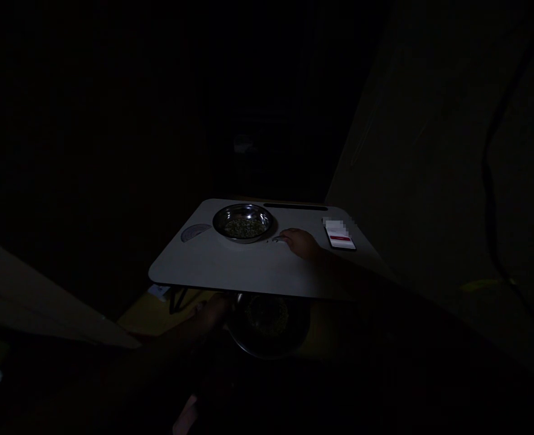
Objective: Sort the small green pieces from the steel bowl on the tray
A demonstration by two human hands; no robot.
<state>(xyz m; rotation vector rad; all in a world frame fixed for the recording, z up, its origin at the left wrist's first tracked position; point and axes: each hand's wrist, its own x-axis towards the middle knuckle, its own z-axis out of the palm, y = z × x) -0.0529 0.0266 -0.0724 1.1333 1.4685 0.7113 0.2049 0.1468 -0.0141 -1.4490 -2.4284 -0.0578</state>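
Note:
A shiny steel bowl [242, 236] holding small greenish pieces, perhaps seeds or pods, stands on a white lap table [212, 266]. Just right of it, my right hand [301, 243] is low over the tabletop, its fingers pinched together. Something pale and greyish shows at the fingertips, too small and dim to name, with a few dark bits beside it. Below the table's front edge, my left hand [216, 307] grips the left rim of a second, larger metal bowl [267, 350]. More greenish pieces lie in that bowl, mostly in shadow.
A phone [340, 235] with a lit screen lies on the table's right side. A dark slot [295, 206] runs along the far edge, and a printed half-circle [195, 232] marks the left. A wall [430, 181] with a hanging cable [488, 181] rises at right. The surroundings are very dark.

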